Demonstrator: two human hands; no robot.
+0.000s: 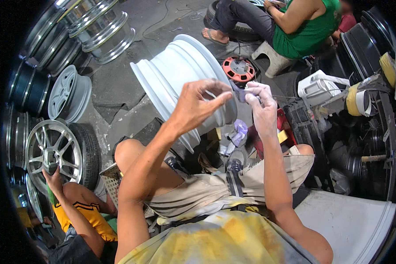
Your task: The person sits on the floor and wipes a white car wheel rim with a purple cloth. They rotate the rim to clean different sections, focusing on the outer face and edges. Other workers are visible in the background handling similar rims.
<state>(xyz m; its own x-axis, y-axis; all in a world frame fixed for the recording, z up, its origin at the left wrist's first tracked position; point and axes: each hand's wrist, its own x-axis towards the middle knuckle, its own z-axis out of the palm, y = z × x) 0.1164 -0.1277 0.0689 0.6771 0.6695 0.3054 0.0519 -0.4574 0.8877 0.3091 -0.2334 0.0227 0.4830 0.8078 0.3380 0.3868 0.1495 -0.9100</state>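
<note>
A small purplish-grey piece [242, 93], which looks like sandpaper, is held up in front of a pale, primer-coloured wheel rim [177, 66]. My right hand [263, 105], its fingers dusted white, pinches this piece between thumb and fingers. From the other side my left hand [202, 100] curves round, thumb and fingertips closing at the piece's left edge; the exact grip there is partly hidden. The rim stands tilted beyond my knees, and neither hand visibly grips it.
Purple crumpled sheets [240, 131] lie by my shoes. A co-worker in green [306, 28] sits on a stool [273, 59] near an orange reel [238, 69]. At left, another person's hand [53, 180] touches a silver wheel [55, 152]. Stacked rims [99, 31] stand behind.
</note>
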